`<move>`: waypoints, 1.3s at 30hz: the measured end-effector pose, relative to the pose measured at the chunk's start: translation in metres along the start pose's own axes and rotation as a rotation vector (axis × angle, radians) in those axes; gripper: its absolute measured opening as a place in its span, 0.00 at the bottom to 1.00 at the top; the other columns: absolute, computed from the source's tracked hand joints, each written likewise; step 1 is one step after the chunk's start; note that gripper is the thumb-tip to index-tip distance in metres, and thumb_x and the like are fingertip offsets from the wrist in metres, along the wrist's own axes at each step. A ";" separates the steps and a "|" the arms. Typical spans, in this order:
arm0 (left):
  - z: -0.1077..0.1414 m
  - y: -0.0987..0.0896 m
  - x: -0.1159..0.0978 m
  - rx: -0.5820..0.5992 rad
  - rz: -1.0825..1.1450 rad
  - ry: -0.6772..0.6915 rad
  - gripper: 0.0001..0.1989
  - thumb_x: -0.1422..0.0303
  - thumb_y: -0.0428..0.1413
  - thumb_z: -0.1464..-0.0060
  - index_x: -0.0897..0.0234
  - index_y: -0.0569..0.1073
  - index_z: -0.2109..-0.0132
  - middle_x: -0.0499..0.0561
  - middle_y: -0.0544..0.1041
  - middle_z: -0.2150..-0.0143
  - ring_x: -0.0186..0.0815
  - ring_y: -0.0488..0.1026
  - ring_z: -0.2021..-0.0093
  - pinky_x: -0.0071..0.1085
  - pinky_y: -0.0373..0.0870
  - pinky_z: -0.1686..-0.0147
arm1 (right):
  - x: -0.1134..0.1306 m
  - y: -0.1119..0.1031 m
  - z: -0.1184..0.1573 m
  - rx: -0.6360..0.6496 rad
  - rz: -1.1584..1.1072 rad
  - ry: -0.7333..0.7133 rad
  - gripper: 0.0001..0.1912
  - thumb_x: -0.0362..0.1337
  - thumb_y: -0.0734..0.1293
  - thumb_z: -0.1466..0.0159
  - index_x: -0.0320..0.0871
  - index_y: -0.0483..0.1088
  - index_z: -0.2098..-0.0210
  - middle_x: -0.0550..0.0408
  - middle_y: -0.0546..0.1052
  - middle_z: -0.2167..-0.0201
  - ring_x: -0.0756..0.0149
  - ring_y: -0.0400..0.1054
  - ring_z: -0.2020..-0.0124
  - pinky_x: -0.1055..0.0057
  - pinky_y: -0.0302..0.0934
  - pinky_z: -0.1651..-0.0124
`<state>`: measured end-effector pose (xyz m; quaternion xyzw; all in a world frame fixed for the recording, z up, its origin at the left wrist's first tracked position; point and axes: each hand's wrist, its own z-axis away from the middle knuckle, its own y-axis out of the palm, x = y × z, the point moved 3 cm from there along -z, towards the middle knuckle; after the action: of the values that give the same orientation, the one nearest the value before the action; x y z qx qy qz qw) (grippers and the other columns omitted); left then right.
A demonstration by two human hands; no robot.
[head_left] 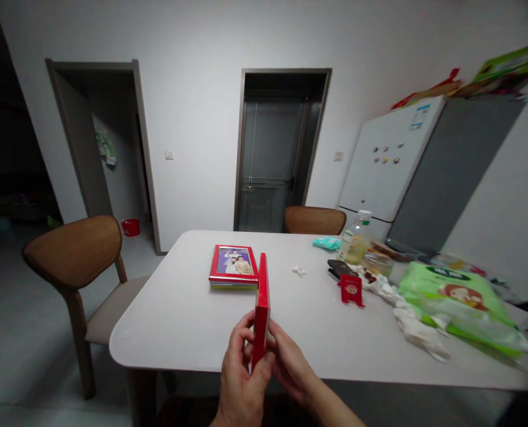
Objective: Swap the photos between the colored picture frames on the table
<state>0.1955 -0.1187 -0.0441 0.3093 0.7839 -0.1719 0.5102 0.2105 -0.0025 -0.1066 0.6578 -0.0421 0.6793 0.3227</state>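
Observation:
A thin red object, perhaps a frame or book, stands upright with its narrow edge toward me, just above the table's near edge. My left hand grips its lower part from the left, thumb at the near edge. From the right, my right hand holds the same object, with some fingers hidden behind it. Beyond the hands, a red-bordered picture frame showing people in a photo lies on top of a small stack on the white table.
Right side of the table: a bottle, a dark phone-like item, a red cutout piece, crumpled tissues and a green package. A wooden chair stands at the left, another chair behind the table.

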 end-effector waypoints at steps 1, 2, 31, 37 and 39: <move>-0.002 0.004 0.000 -0.016 0.094 -0.013 0.10 0.68 0.50 0.51 0.62 0.59 0.61 0.57 0.61 0.46 0.41 0.63 0.50 0.37 0.63 0.53 | 0.001 0.002 0.002 -0.026 -0.047 -0.035 0.23 0.50 0.60 0.48 0.45 0.62 0.56 0.52 0.75 0.66 0.63 0.69 0.68 0.68 0.63 0.68; -0.006 0.007 0.000 -0.022 0.161 -0.027 0.13 0.68 0.51 0.52 0.61 0.58 0.58 0.57 0.63 0.47 0.40 0.65 0.51 0.36 0.63 0.54 | 0.003 -0.001 0.003 -0.072 -0.088 -0.081 0.23 0.48 0.61 0.48 0.46 0.60 0.55 0.53 0.75 0.65 0.63 0.69 0.67 0.68 0.63 0.66; -0.061 0.009 0.096 0.151 -0.475 -0.264 0.23 0.69 0.55 0.58 0.70 0.63 0.51 0.59 0.68 0.52 0.42 0.64 0.52 0.35 0.56 0.52 | 0.081 -0.103 -0.075 -0.392 1.680 -0.448 0.18 0.35 0.58 0.45 0.37 0.66 0.57 0.43 0.71 0.59 0.60 0.63 0.57 0.67 0.53 0.54; -0.084 -0.044 0.114 -0.063 -0.266 -0.414 0.17 0.68 0.54 0.55 0.71 0.65 0.56 0.60 0.71 0.57 0.38 0.68 0.57 0.31 0.62 0.58 | 0.058 0.009 -0.125 -0.124 1.680 -0.634 0.23 0.36 0.63 0.48 0.41 0.61 0.52 0.49 0.65 0.52 0.63 0.57 0.51 0.71 0.49 0.51; -0.085 -0.052 0.118 -0.113 -0.181 -0.455 0.17 0.67 0.56 0.55 0.71 0.66 0.58 0.58 0.72 0.60 0.37 0.69 0.59 0.30 0.63 0.60 | 0.056 0.024 -0.135 -0.096 1.686 -0.644 0.22 0.34 0.64 0.50 0.42 0.63 0.54 0.49 0.66 0.54 0.61 0.57 0.52 0.70 0.50 0.52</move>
<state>0.0681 -0.0713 -0.1177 0.1621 0.6818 -0.2382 0.6724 0.0854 0.0651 -0.0644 0.5527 -0.6268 0.4710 -0.2823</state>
